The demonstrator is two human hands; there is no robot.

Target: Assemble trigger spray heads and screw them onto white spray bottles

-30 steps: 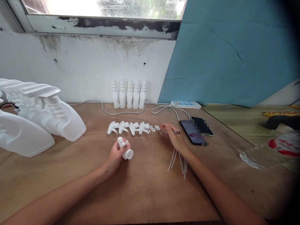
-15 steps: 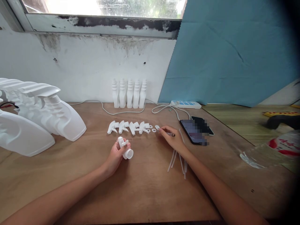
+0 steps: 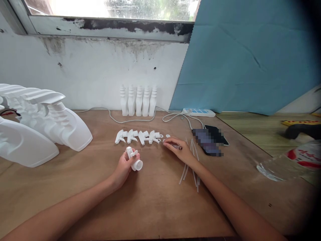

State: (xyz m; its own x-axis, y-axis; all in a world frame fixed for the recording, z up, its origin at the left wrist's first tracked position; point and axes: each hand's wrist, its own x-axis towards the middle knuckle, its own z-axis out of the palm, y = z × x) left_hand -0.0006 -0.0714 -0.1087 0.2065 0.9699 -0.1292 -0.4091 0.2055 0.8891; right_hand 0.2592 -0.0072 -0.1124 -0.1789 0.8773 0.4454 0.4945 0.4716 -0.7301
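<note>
My left hand [image 3: 124,168] grips a white trigger spray head [image 3: 131,154], its round collar facing toward me. My right hand [image 3: 179,151] is closed around a slim dark-brown, pen-like tool [image 3: 177,146], of which only a short part shows. The fingertips of that hand are at the small white ring washers [image 3: 168,136] on the table and partly cover them. Whether a washer is caught at the tip I cannot make out. Several more white trigger spray heads [image 3: 132,136] lie in a row left of the washers. Under and beside my right wrist lie thin translucent tubes [image 3: 186,172].
Several small white bottles [image 3: 138,102] stand against the wall. Large white spray bottles [image 3: 72,129] are at the left. A power strip [image 3: 199,112] with cables, two phones [image 3: 200,137] and a clear bottle [image 3: 288,164] with a red label are on the right.
My right hand has moved a little to the left and slightly down, its fingertips now over the lower washers. My left hand stays put with the spray head.
</note>
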